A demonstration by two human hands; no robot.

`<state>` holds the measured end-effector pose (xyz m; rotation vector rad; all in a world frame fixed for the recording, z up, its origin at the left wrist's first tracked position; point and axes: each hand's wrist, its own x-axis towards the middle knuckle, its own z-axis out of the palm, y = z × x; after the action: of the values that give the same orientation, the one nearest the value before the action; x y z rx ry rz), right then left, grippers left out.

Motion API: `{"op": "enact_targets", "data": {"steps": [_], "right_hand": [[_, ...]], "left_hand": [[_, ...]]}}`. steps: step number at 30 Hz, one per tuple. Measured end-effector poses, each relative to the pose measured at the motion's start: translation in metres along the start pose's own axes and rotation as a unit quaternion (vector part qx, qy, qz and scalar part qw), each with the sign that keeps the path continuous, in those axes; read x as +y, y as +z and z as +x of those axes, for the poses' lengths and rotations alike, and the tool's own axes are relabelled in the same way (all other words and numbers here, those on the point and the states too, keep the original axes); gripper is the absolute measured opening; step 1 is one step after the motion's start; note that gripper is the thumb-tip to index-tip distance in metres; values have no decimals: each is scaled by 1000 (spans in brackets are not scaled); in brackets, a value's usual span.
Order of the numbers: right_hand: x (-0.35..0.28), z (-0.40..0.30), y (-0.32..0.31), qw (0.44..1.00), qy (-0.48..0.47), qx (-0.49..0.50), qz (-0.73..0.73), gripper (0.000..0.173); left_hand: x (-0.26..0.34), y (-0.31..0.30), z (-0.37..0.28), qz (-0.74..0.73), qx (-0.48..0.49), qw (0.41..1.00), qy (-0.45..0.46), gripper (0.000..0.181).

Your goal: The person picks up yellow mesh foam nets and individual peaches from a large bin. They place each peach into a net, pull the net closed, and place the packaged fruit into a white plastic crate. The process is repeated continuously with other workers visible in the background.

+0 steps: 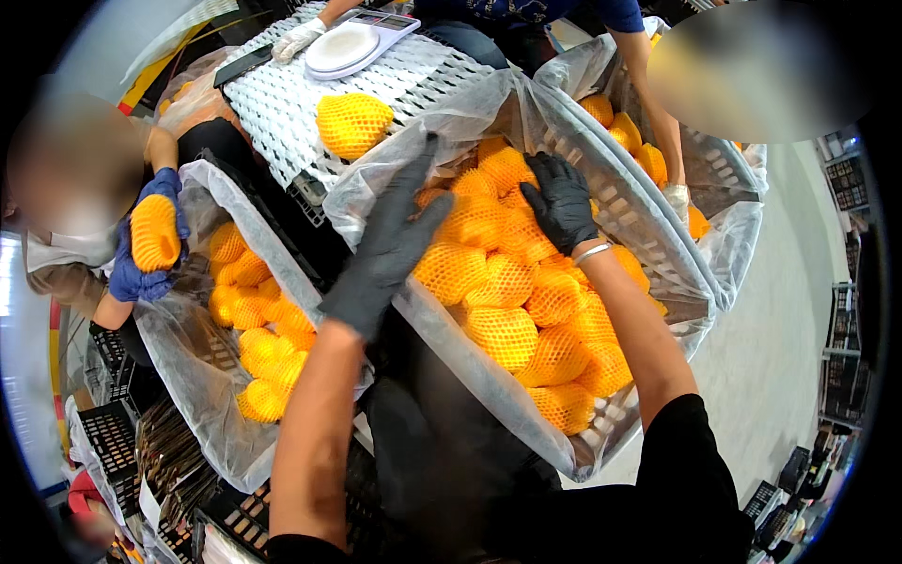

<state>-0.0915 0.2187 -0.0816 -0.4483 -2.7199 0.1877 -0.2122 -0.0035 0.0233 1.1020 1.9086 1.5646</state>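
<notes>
My left hand [391,243], in a black glove, is over the left rim of a plastic-lined crate [451,335]. Its thumb stands apart from the fingers, nothing shows in it, and it is slightly blurred. Inside the crate lies a heap of yellow-orange fruits in foam nets [500,282]. My right hand [561,203], also black-gloved, rests palm down on the far part of the heap, thumb spread; its palm side is hidden. Beyond my left hand, one netted fruit [354,125] sits alone on a surface covered with white foam netting [275,120].
A white digital scale [345,48] and a dark phone [243,65] lie on the netting. At left, a person's blue-gloved hand [151,247] holds a netted fruit above another lined crate [187,352]. Across from me, a person reaches a white-gloved hand [676,201] into a further crate.
</notes>
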Motion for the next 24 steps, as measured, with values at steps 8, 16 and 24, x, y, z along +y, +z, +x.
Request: {"op": "enact_targets", "data": {"steps": [8, 16, 24], "right_hand": [[-103, -29, 32, 992, -59, -111, 7, 60], [-122, -22, 19, 987, -57, -150, -16, 57], [-152, -23, -17, 986, -121, 3, 111, 49]], "left_hand": [[11, -100, -139, -60, 261, 958, -98, 43], [-3, -159, -255, -2, 329, 913, -239, 38], [-61, -179, -248, 267, 28, 940, -211, 64]]}}
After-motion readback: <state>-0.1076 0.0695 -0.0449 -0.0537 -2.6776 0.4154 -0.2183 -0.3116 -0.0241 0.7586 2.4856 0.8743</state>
